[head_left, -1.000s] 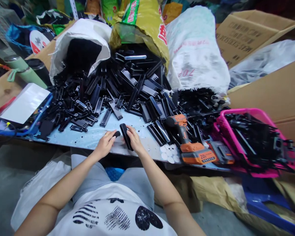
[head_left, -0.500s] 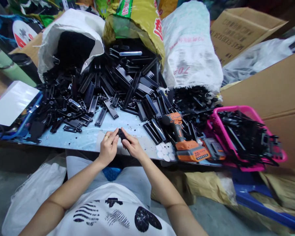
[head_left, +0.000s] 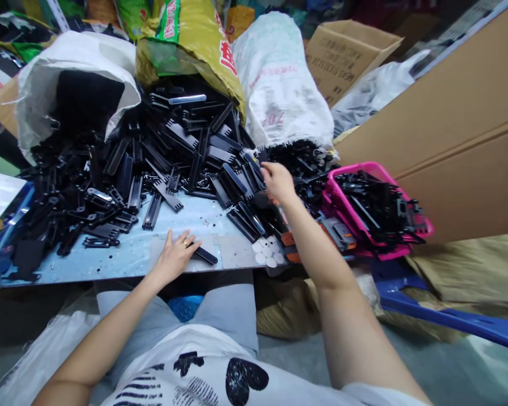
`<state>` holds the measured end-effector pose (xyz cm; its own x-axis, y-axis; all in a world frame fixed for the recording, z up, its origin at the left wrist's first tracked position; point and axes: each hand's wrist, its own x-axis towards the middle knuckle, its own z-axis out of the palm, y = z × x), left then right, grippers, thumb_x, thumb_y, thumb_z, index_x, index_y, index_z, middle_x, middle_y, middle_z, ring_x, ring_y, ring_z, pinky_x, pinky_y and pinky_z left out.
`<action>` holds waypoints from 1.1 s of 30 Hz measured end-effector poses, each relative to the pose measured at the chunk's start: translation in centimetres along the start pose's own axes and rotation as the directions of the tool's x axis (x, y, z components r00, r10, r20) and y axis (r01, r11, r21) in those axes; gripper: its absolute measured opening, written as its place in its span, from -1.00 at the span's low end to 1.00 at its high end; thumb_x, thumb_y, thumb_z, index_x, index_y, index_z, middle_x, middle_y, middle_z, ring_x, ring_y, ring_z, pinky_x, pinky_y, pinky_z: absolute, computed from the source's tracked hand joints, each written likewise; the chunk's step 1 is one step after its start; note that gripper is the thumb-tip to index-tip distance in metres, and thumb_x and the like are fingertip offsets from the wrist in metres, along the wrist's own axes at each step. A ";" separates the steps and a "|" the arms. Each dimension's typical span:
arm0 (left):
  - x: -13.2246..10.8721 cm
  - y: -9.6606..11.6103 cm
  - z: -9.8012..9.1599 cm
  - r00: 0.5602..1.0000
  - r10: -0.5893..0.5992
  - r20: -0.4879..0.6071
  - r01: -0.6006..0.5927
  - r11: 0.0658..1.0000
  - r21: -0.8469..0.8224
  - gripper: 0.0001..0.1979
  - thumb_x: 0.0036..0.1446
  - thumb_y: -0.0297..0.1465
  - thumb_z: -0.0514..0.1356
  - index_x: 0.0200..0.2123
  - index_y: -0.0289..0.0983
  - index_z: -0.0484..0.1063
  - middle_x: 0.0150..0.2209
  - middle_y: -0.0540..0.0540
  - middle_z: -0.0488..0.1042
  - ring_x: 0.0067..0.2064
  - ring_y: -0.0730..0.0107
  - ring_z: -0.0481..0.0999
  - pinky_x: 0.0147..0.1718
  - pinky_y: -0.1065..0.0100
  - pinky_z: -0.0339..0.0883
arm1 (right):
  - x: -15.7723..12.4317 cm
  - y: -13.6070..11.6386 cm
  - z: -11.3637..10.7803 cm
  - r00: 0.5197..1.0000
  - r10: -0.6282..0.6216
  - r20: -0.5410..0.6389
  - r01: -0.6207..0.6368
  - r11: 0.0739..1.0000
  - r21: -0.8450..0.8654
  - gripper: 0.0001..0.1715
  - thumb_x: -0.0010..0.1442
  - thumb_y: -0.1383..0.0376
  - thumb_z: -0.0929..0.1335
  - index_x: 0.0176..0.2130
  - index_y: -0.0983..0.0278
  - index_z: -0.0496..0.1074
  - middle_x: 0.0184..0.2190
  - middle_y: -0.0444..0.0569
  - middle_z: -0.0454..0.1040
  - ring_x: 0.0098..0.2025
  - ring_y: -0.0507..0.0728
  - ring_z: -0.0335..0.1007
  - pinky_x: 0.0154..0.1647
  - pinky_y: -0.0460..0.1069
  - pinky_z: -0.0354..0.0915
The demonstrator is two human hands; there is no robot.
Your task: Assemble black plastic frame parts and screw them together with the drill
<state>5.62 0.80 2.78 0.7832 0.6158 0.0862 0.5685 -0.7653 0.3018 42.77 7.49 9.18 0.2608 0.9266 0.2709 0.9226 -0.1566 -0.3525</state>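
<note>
My left hand [head_left: 175, 256] lies low over the table's front edge with its fingers spread. Its fingertips touch the near end of a long black plastic part [head_left: 206, 255], which lies flat on the blue tabletop [head_left: 131, 248]. Further forward and right, my right hand [head_left: 278, 181] is at the heap of small black parts [head_left: 298, 155] by the mouth of a white sack. Those fingers are curled in a pinch; what they hold, if anything, I cannot make out. An orange cordless drill [head_left: 288, 239] is mostly hidden beneath my right forearm.
Black plastic strips [head_left: 195, 146] spill from a yellow sack [head_left: 186, 51] and an open white sack [head_left: 78, 48]. A pink basket [head_left: 334, 194] of black parts stands right, by a cardboard sheet [head_left: 461, 146]. White discs [head_left: 268, 252] lie at the front edge.
Both hands were together on a small black part; now they are apart. The right hand has reached forward and right to the heap. A black part lies by the left hand. The view has shifted right.
</note>
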 end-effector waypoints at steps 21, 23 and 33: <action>0.3 -1.3 2.2 1.000 0.011 -0.021 -0.007 0.990 0.141 -0.62 0.23 -0.49 0.06 0.12 -0.30 0.28 -0.15 -0.19 0.45 -0.13 0.21 0.43 -0.17 0.19 0.33 | 10.9 17.8 -0.8 0.869 0.494 0.017 -0.384 0.698 -0.605 -0.62 0.26 0.43 0.16 0.01 0.46 0.38 0.03 0.35 0.30 0.13 0.33 0.16 0.04 0.20 0.04; 0.1 -1.6 2.4 1.000 0.001 -0.013 0.001 0.995 0.104 -0.64 0.24 -0.50 0.04 0.10 -0.31 0.30 -0.20 -0.17 0.46 -0.16 0.22 0.44 -0.17 0.17 0.35 | 10.5 15.8 -2.1 0.864 0.497 0.081 -0.359 0.722 -0.591 -0.68 0.18 0.42 0.29 -0.08 0.51 0.42 -0.06 0.37 0.37 0.07 0.34 0.24 0.03 0.19 0.06; 2.2 3.2 -1.7 0.900 -0.431 0.062 0.219 0.324 -0.920 -0.46 0.26 -0.05 -0.09 0.17 -0.23 0.21 0.03 -0.24 0.40 -0.05 0.20 0.49 -0.09 0.12 0.39 | -6.5 -5.9 -4.1 0.986 -0.154 0.071 0.085 0.812 0.578 -0.66 0.17 0.00 0.32 -0.19 0.18 0.37 -0.16 0.03 0.46 -0.10 0.16 0.38 -0.02 0.09 0.32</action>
<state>8.72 0.03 5.55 0.4755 0.8726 -0.1119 0.1242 0.0594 0.9905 36.80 0.96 13.14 0.0950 0.9617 0.2571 0.6069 0.1487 -0.7807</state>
